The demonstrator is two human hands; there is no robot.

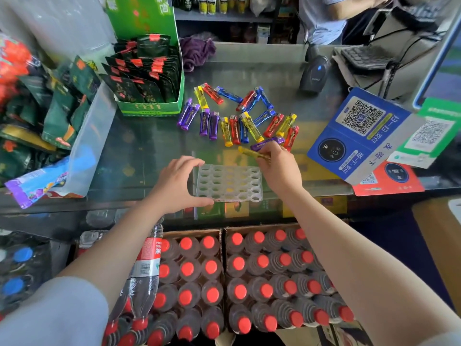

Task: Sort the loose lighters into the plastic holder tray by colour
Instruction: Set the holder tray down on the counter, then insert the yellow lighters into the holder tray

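Yellow lighter (252,153) is sitting pinched in the right hand (279,168) fingers while the left hand (178,183), fingers wide, is touching the tray (229,183).

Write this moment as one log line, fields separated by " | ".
left hand: steadies holder tray | right hand: holds yellow lighter | tray: empty | loose lighters: on counter

Translucent plastic tray (229,182), glossy glass counter (149,146)

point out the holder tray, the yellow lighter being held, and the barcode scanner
holder tray (230,193): head view, on its bare near rows of holes
yellow lighter (249,153): head view, on its body left of the right hand's fingers
barcode scanner (314,73): head view, on its dark head
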